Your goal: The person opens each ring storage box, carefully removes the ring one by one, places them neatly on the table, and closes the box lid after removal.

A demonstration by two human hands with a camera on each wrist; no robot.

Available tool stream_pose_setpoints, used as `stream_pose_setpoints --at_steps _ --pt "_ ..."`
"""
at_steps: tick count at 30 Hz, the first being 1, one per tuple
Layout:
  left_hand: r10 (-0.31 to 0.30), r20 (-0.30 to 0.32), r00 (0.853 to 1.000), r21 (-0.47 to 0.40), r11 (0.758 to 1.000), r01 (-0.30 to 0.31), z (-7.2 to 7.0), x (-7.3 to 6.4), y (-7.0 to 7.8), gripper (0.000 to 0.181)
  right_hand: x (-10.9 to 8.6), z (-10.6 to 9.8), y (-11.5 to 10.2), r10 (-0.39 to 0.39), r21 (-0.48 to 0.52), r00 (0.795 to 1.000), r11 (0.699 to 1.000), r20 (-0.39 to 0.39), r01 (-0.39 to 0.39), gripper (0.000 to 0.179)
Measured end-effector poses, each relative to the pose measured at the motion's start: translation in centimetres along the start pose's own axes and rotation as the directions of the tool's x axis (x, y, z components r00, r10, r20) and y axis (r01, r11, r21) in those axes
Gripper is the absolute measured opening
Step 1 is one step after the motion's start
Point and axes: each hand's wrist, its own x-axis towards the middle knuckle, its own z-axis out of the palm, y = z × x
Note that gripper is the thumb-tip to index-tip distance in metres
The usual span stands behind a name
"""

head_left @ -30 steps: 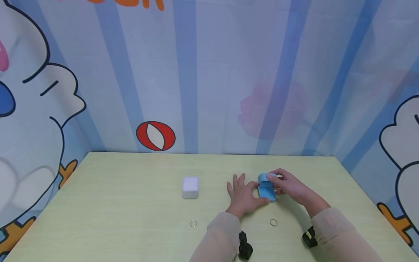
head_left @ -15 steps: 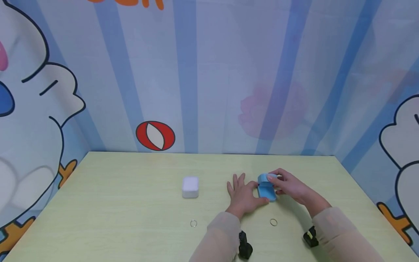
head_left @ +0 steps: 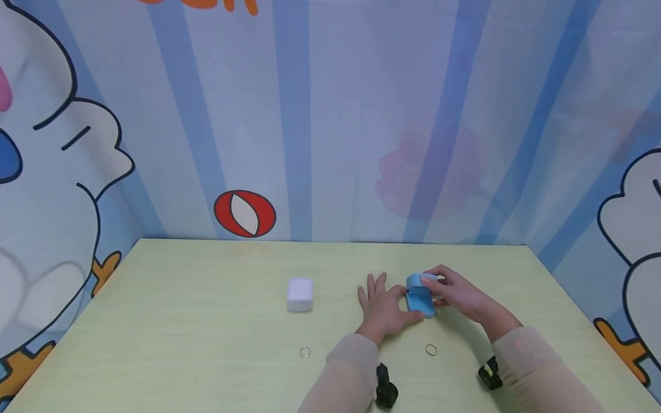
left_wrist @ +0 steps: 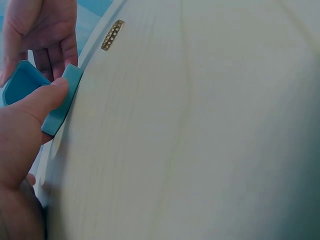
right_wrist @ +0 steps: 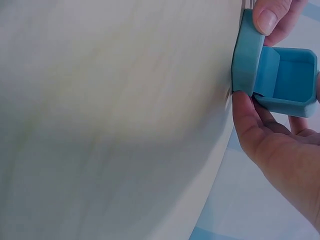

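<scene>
A light blue ring box (head_left: 420,304) stands on the table with its lid raised. My left hand (head_left: 383,314) pinches its base between thumb and forefinger, the other fingers spread. In the left wrist view, the thumb lies over the front edge of the blue base (left_wrist: 64,105). My right hand (head_left: 461,295) grips the lid from the right, thumb at its front. The right wrist view shows the hollow of the lid (right_wrist: 295,75) and a fingertip against the base (right_wrist: 246,57). Nearest the box lies a gold-toned ring (head_left: 431,355), seen in the left wrist view as a studded band (left_wrist: 113,35).
A pale lavender box (head_left: 300,296), lid down, sits left of my hands. Another thin ring (head_left: 305,357) lies in front of it. The pale wood table (head_left: 206,321) ends at a striped cartoon backdrop (head_left: 335,143). Black wrist cameras sit under both sleeves.
</scene>
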Motion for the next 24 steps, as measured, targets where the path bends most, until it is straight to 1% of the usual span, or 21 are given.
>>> stream_pose_setpoints --at_steps 8,16,20,24 --pt "-0.001 -0.003 1.0 0.003 1.0 0.001 0.0 0.03 0.03 0.055 -0.18 0.05 -0.15 0.011 -0.002 1.0 1.0 0.013 -0.011 0.056" --pt "-0.004 0.001 1.0 0.005 1.0 0.004 0.04 0.06 -0.01 0.056 -0.03 0.08 -0.09 0.047 0.001 0.998 0.999 0.032 -0.047 0.075" --pt "-0.004 0.004 1.0 0.015 1.0 0.004 0.15 0.11 -0.09 0.057 0.11 0.02 -0.1 0.048 0.001 0.998 0.999 0.036 -0.048 0.073" --pt "-0.002 0.0 1.0 0.014 1.0 0.002 0.23 0.17 -0.16 0.057 0.17 -0.05 -0.22 0.033 0.007 0.999 0.999 0.041 -0.033 0.069"
